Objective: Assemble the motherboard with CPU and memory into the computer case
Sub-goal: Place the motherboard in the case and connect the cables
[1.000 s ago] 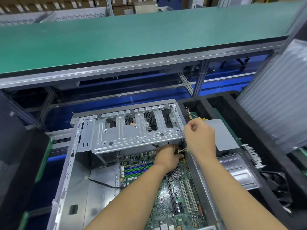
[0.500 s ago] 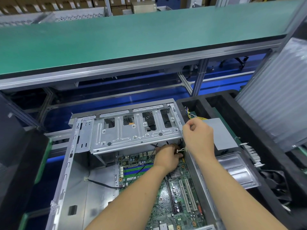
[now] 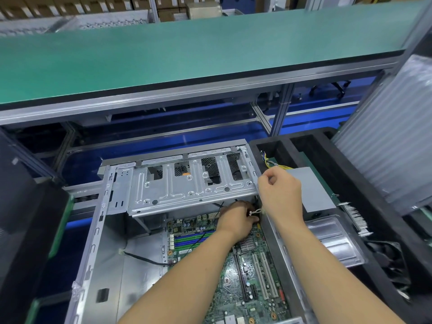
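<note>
Where it lies inside the computer case (image 3: pixel 112 230), the motherboard (image 3: pixel 245 277) shows green.

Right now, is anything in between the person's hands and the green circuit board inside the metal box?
Nothing blocks the left hand; it is down at the green motherboard in the grey metal case. The right hand is at the case's right wall.

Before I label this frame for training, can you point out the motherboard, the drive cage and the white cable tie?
motherboard (image 3: pixel 236 284): head view, bare green board beside the slots.
drive cage (image 3: pixel 187 190): head view, flat top plate.
white cable tie (image 3: pixel 256 212): head view, its loop between the hands.
</note>
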The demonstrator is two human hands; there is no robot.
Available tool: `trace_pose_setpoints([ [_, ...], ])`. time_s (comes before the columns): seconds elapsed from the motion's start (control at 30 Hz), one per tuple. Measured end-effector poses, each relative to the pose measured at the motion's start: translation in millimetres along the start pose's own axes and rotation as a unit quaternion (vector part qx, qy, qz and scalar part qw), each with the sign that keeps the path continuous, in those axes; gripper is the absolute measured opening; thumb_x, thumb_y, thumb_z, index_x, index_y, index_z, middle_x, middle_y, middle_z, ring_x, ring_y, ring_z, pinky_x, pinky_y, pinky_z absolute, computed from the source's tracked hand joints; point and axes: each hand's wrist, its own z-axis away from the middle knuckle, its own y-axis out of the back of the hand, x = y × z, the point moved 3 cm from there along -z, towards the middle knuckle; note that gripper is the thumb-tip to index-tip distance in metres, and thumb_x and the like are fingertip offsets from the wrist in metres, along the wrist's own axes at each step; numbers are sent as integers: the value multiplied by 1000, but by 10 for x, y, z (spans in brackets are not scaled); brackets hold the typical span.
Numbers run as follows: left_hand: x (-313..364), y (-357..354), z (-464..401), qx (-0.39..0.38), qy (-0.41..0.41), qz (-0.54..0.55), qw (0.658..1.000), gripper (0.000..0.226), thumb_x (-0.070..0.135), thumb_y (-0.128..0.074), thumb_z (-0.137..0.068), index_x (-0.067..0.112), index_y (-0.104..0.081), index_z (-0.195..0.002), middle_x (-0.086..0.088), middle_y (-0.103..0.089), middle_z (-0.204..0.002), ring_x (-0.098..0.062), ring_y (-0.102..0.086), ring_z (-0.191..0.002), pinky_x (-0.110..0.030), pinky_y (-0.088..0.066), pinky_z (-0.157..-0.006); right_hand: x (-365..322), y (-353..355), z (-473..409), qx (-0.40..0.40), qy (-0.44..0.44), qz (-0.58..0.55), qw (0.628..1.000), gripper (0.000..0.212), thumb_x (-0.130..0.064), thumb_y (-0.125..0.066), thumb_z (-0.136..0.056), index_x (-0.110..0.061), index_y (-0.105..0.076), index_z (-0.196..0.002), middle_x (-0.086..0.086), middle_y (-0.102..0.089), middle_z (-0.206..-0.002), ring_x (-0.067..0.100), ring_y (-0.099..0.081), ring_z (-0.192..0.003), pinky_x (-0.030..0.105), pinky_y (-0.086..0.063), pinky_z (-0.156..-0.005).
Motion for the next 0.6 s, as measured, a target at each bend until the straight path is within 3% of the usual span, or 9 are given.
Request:
trace_pose_setpoints([
  [0.23, 73, 25, 23, -11, -24, -36, 999, 21, 32, -60, -85, 26, -69, -102, 3, -72, -103, -25, -65, -93, -33, -55, -82, 1, 0, 3, -1, 2, 0, 1000, 19, -18, -55, -89, -21, -60, -70, -6, -53, -56, 14, -51, -59, 34, -46, -54],
  [0.43, 52, 6, 24, -7, -25, -11, 1000, 21, 37, -57, -86, 23, -70, -95, 1, -71, -97, -23, -63, -85, -32, -55, -77, 4, -2, 0, -3, -1, -3, 1000, 19, -18, -55, -88, -21, -59, -70, -5, -53, -56, 20, -53, -65, 40, -49, -59],
  [0.6, 34, 4, 6, 9, -29, -6, 1000, 20, 34, -64, -89, 23, -72, -103, 1, -72, -107, -24, -64, -95, -33, -54, -84, 0, -3, -3, -4, -4, -6, 1000, 18, -18, -55, -88, -21, -60, -70, -5, -55, -57, 17, -53, -62, 39, -49, -59],
])
